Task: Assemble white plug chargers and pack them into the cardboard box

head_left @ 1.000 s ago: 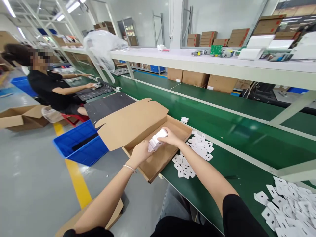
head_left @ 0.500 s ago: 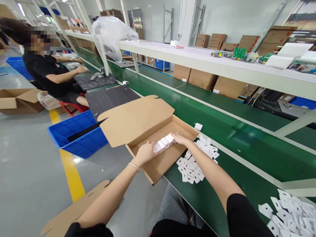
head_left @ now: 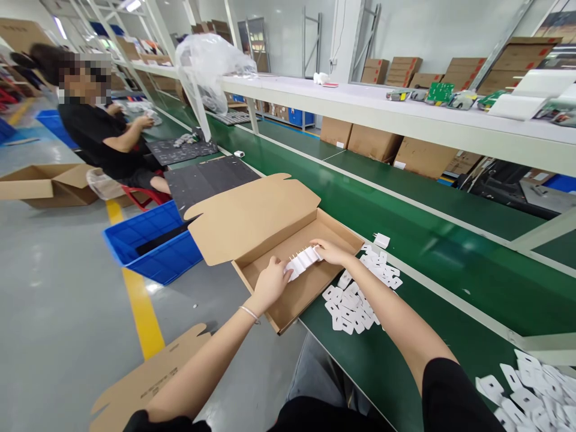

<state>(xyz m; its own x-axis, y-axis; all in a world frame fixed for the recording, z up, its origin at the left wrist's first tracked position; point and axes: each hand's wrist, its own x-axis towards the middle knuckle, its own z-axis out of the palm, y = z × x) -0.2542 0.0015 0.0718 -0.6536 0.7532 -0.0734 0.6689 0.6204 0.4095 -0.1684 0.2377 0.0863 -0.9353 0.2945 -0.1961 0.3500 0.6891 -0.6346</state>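
Note:
Inside an open cardboard box, a row of several white plug adapters is squeezed end to end between my two hands. My left hand closes on the near left end, and my right hand closes on the far right end. Metal prongs stick up from the adapters. The box's lid lies folded back to the left. Whether the row rests on the box floor or hangs just above it, I cannot tell.
White plastic plates lie in a pile right of the box, with another pile at lower right. A single plug adapter sits beside the belt. A blue crate stands left; a co-worker sits beyond it.
The row of adapters has been turned so its prongs now point upward. Both hands still hold its ends. The co-worker's hands have drawn together, and the view has shifted slightly.

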